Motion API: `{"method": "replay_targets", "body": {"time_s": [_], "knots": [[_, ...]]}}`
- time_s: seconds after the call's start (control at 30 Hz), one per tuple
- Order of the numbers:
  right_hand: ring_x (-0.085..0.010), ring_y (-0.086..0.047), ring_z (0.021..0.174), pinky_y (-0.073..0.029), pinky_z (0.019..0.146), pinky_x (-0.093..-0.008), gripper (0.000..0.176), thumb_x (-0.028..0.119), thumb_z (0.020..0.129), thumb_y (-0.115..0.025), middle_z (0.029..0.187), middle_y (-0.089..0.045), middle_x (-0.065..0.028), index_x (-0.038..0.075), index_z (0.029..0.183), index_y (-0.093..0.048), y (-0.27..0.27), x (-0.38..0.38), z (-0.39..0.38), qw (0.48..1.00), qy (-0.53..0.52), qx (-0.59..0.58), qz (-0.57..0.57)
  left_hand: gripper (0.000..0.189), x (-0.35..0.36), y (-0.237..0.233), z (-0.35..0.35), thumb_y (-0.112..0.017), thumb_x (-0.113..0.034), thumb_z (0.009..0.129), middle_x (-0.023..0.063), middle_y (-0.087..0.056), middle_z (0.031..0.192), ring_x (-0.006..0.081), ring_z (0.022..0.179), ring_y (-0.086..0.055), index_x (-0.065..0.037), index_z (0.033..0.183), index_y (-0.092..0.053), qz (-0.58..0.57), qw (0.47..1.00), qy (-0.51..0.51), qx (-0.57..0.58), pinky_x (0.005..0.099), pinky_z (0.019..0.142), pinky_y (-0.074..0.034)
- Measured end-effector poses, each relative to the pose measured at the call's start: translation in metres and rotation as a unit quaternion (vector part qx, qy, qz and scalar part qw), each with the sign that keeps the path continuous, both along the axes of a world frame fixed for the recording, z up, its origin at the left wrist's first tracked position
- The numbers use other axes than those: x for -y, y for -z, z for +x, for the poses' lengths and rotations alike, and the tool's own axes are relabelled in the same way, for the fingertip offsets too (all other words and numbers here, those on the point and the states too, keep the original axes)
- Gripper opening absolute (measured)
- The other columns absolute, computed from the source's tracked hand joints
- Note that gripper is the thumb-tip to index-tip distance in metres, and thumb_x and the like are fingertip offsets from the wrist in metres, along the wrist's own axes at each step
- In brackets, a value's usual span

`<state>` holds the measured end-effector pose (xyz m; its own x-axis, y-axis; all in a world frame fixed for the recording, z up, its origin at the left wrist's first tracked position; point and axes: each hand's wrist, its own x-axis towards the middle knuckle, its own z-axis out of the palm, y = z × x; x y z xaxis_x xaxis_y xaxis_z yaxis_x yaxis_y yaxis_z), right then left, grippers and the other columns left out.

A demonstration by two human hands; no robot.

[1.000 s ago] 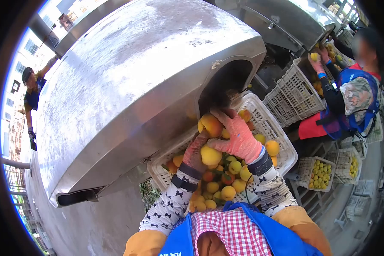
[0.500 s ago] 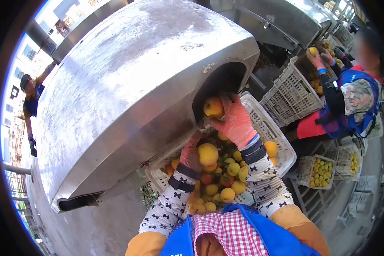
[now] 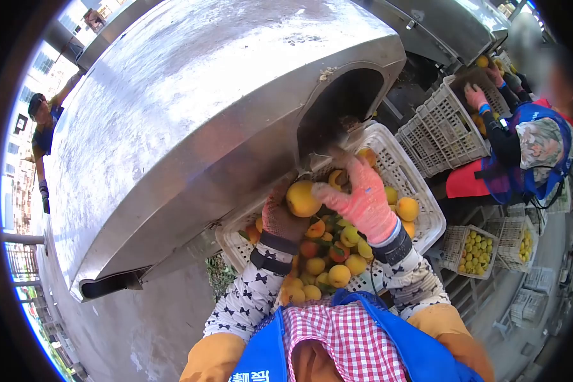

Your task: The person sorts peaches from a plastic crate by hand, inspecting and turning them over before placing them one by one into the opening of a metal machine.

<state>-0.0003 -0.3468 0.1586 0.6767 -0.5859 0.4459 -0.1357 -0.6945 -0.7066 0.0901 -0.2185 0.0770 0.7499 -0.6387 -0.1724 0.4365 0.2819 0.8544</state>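
The left hand (image 3: 284, 213), gloved, is curled against the left side of a large yellow fruit (image 3: 304, 198) and holds it above the left half of the white crate (image 3: 435, 219); some of its fingertips are hidden behind the fruit. The right hand (image 3: 367, 202), in a pink glove, is spread, thumb apart from the blurred fingers, over the crate's middle. Its thumb tip is at the right side of the large yellow fruit, though whether they touch cannot be told. Just beside its fingers lies another yellow fruit (image 3: 337, 180), and an orange fruit (image 3: 367, 156) sits near the far edge. Loose fruits (image 3: 339, 275) fill the crate toward its near edge, with an orange-yellow fruit (image 3: 407, 209) by the right edge. The dark opening (image 3: 342, 102) of a metal housing (image 3: 235, 121) faces the crate's far edge.
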Motion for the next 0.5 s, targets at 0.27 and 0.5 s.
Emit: {"method": "replay_targets", "body": {"time_s": [0.27,0.5], "knots": [[-0.0399,-0.058,0.107,-0.048,0.09,-0.0413,0.079,0.039,0.074,-0.077,0.117,-0.057,-0.0235,0.005,0.138,-0.045,0.003,-0.006,-0.026,0.98,-0.081,-0.115,0.141,0.037,0.011,-0.042,-0.005,-0.059,-0.02,0.092,0.0114,-0.057,0.121,0.024,0.114,-0.055,-0.002,0.124,-0.054,-0.132,0.962,0.112,-0.21,0.0387,0.101,-0.043],[-0.038,-0.056,0.103,-0.049,0.086,-0.0427,0.068,0.032,0.07,-0.078,0.115,-0.056,-0.0215,0.005,0.127,-0.051,0.016,0.025,0.028,0.997,0.062,0.01,-0.05,0.039,0.022,-0.004,-0.003,-0.061,-0.024,0.092,0.0087,-0.061,0.115,0.0234,0.103,-0.061,-0.004,0.125,-0.054,-0.06,0.988,0.116,-0.085,0.037,0.095,-0.047]]}}
